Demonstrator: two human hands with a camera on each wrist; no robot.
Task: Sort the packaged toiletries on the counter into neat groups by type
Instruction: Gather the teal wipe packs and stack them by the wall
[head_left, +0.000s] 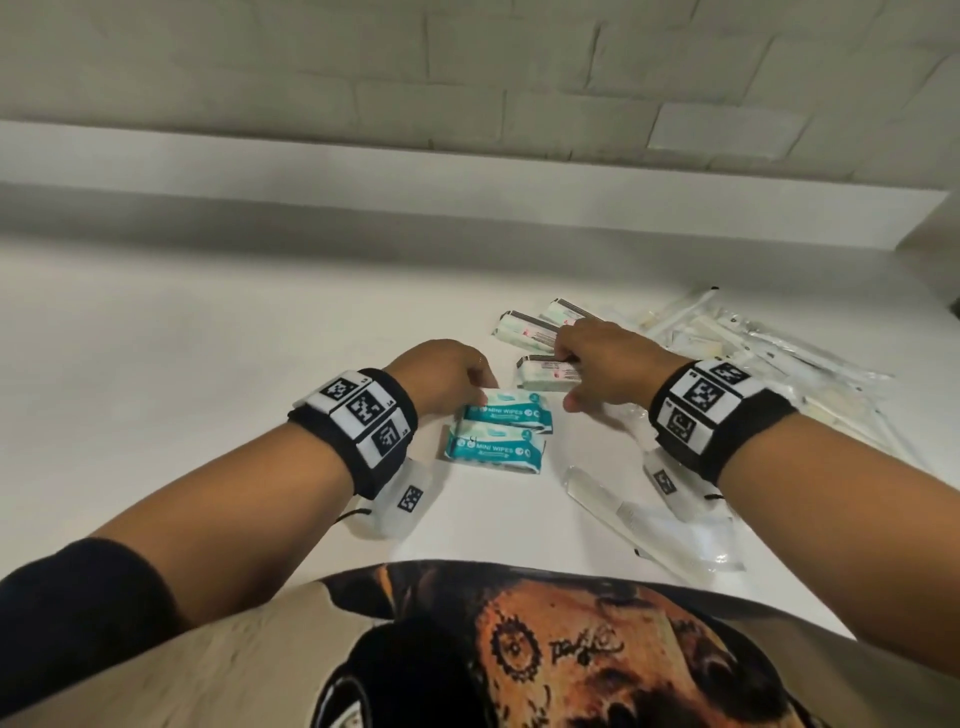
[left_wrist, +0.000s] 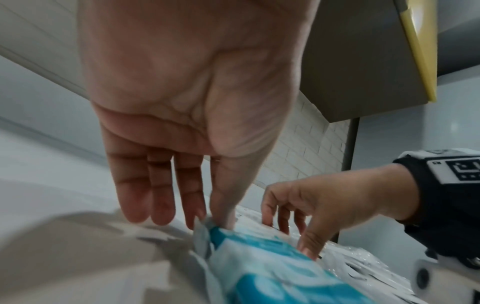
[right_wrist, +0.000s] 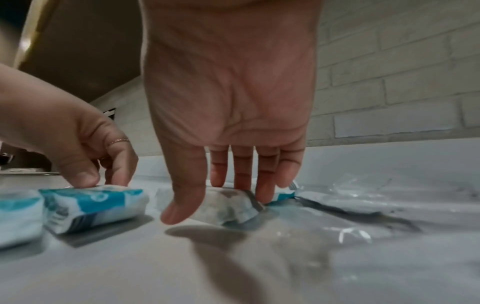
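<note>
Past the printed shirt (head_left: 519, 654), left grip (head_left: 448, 376) pinches a wipes pack (head_left: 511, 413); right grip (head_left: 609, 364), apart, touches white packet (head_left: 543, 376).

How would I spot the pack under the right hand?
On the white counter, find the two teal MINI WIPES packs. Just behind them a small pack lies under the right hand's fingers. It shows a white printed back, not teal, and lies nearer than two similar packs.
</note>
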